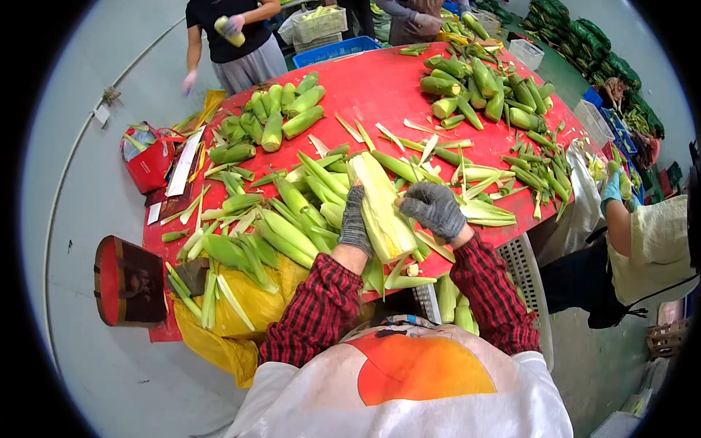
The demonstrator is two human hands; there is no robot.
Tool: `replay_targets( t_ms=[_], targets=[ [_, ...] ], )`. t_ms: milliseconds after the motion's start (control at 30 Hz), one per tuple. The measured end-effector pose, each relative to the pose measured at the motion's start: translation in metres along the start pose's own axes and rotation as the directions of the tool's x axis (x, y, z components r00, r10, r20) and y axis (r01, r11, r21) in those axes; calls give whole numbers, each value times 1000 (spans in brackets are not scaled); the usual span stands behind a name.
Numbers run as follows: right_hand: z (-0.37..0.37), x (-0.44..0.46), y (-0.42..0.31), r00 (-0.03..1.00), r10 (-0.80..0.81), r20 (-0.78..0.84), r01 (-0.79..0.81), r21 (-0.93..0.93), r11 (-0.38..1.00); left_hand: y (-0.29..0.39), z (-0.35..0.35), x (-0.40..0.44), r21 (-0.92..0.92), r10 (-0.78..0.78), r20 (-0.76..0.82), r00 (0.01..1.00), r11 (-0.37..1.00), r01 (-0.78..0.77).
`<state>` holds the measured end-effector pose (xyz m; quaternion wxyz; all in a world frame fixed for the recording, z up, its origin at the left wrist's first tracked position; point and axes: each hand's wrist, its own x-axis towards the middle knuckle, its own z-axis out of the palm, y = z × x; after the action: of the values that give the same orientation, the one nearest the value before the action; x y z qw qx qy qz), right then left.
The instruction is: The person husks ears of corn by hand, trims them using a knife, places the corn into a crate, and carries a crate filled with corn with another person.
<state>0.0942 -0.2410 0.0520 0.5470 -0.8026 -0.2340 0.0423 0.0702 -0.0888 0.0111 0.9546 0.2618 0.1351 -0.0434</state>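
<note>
My left hand [355, 225], in a grey fingerless glove, grips a partly husked ear of corn [382, 212] from its left side. The ear is pale green and tilted above the table's near edge. At the ear's right side is my right hand [436, 209], gloved the same way, with fingers curled closed and fingertips by the husk. Whatever those fingers pinch, if anything, is too small to make out. Beneath and around both hands lie loose green husks [288, 237] on the red table [358, 87].
Unhusked corn is piled at the far left [274, 117] and far right [482, 87]. A yellow sack [234, 299] hangs at the near left, beside a dark box [131, 281]. Below the near edge, a white crate [526, 274] stands close to my right arm. Several co-workers surround the table.
</note>
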Motion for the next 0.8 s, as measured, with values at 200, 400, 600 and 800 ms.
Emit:
replay_targets(
  t_ms=[200, 400, 600, 800],
  targets=[
    [-4, 6, -1, 972, 146, 185, -158, 50, 986, -4, -4, -4, 90, 11, -14, 1000, 996, -9],
    [-2, -4, 6, 947, 178, 269, -306, 572, 761, 3, -2, -17, 53, -34, -38, 999, 998, 36],
    [2, -18, -10, 959, 252, 130, -277, 621, 734, 0, -12, -12, -9, 35, 129, 991, 999, -34],
    [-14, -22, -11, 967, 200, -158, 4, 794, 608, -2, -11, -18, -92, 40, 258, 965, 996, -17]
  ],
)
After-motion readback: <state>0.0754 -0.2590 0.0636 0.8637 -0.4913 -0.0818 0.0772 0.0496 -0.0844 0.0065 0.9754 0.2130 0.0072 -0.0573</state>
